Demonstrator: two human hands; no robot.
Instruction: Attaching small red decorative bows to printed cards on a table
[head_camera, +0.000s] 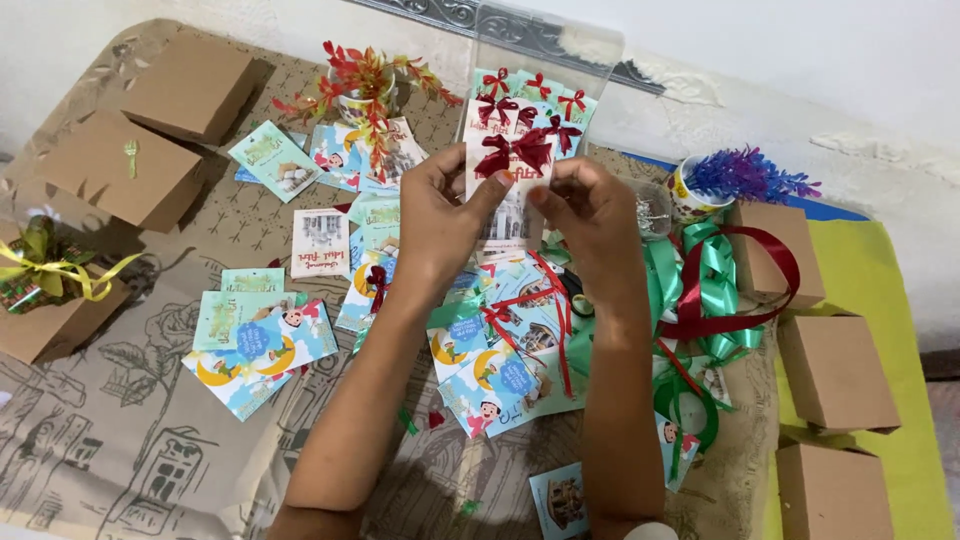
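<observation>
Red ribbon bow (514, 152) sits on a small printed card (507, 195), held up above the surface (120, 440) strewn with cards. Left hand (442, 212) pinches the card's left edge, fingers closed; right hand (590, 208) grips its right side likewise. Both forearms reach forward, wrists raised.

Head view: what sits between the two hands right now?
A small red ribbon bow on a pale card, pinched from both sides by the left hand and the right hand, as the head view shows.
</observation>
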